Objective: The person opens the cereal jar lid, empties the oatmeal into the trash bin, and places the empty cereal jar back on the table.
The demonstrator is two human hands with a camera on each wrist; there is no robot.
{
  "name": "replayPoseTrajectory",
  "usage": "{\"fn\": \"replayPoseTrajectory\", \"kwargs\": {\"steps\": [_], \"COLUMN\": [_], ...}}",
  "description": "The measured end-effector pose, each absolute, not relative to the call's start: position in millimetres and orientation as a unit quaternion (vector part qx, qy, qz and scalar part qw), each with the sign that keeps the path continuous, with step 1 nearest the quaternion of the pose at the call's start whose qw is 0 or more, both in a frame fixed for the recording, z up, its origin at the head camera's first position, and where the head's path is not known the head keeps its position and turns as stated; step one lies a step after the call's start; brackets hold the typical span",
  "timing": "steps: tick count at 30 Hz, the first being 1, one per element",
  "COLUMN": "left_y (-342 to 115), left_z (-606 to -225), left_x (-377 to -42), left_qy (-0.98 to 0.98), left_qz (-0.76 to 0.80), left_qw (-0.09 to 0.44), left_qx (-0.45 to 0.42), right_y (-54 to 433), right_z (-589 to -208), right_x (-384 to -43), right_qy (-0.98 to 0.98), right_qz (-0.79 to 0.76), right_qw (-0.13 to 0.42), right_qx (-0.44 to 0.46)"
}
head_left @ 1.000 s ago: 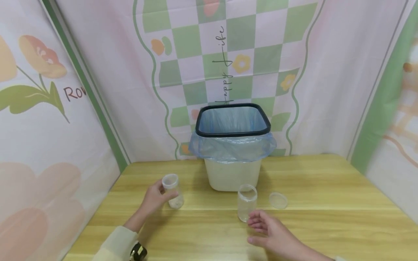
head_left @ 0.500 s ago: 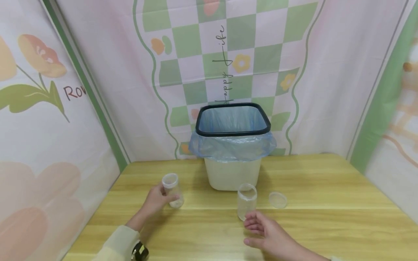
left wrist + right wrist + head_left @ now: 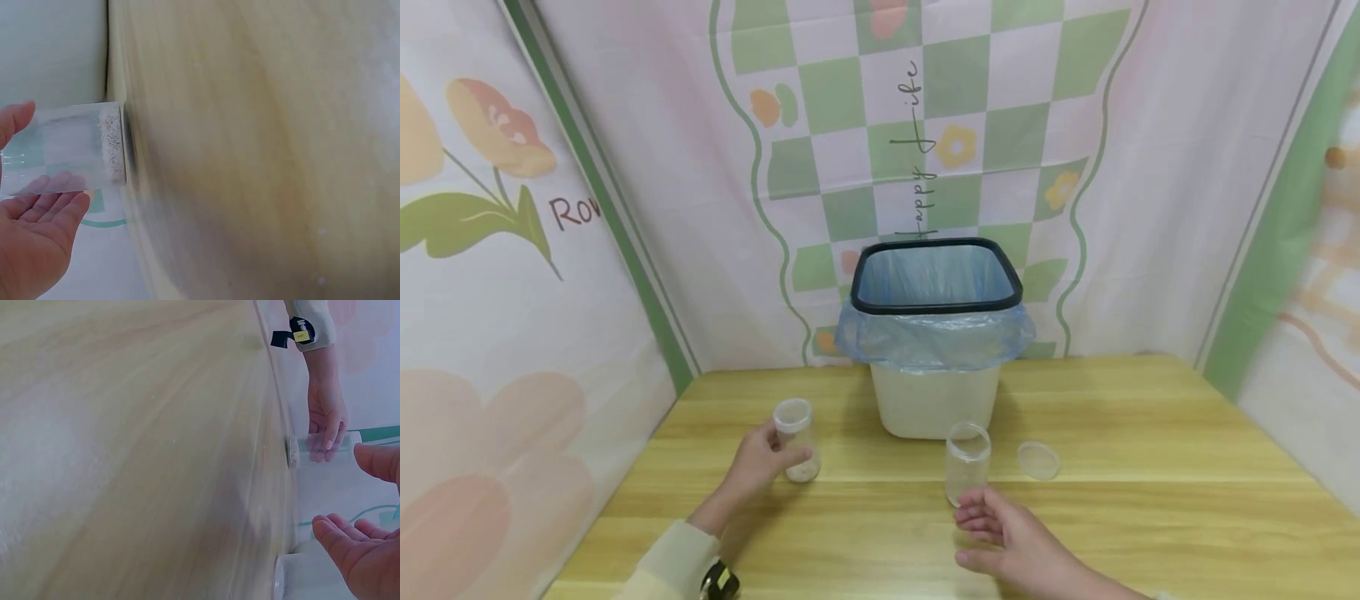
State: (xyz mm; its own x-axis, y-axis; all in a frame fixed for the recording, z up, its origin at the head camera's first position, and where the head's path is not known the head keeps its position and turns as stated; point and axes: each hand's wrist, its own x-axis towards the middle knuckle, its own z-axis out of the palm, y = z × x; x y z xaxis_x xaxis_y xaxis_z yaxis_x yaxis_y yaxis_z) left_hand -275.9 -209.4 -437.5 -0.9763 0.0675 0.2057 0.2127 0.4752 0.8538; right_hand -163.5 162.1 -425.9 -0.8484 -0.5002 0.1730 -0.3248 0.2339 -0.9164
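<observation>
My left hand (image 3: 758,460) holds a clear plastic jar (image 3: 795,425) on the left of the table, its thumb on one side and fingers on the other. In the left wrist view, small whitish grains (image 3: 112,144) form a layer at the base of that jar, which stands upright, close over the wood. A second clear jar (image 3: 967,462) stands right of the middle, with nothing visible inside. My right hand (image 3: 1018,537) is just in front of it, fingers loosely bent and thumb apart; its fingertips overlap the jar's lower edge in the head view. Nothing is in that hand.
Right of the second jar, a clear round lid (image 3: 1038,461) lies flat on the wooden table (image 3: 1150,483). Behind the jars stands a cream bin (image 3: 936,404) with a black rim and a blue bag liner (image 3: 936,337). Printed curtains (image 3: 820,167) close off the back and sides.
My right hand has shifted slightly to the left, closer to the second jar. The left hand stays around its jar, almost still.
</observation>
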Motion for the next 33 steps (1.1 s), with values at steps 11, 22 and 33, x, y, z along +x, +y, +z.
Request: {"fn": "replayPoseTrajectory", "kwargs": {"steps": [11, 22, 33], "left_y": [-196, -176, -155], "left_z": [-431, -427, -422], "left_x": [-258, -239, -224], "left_qy": [-0.848, -0.846, -0.845], "left_qz": [-0.515, -0.493, -0.476], "left_qw": [0.053, 0.047, 0.038], "left_qx": [-0.113, -0.197, -0.241], "right_y": [158, 142, 128], "right_z": [-418, -405, -401], "right_x": [-160, -158, -162], "right_qy": [0.781, 0.775, 0.746], "right_qz": [-0.565, -0.588, -0.626], "right_qw": [0.055, 0.017, -0.023], "right_qx": [-0.261, -0.232, -0.227]}}
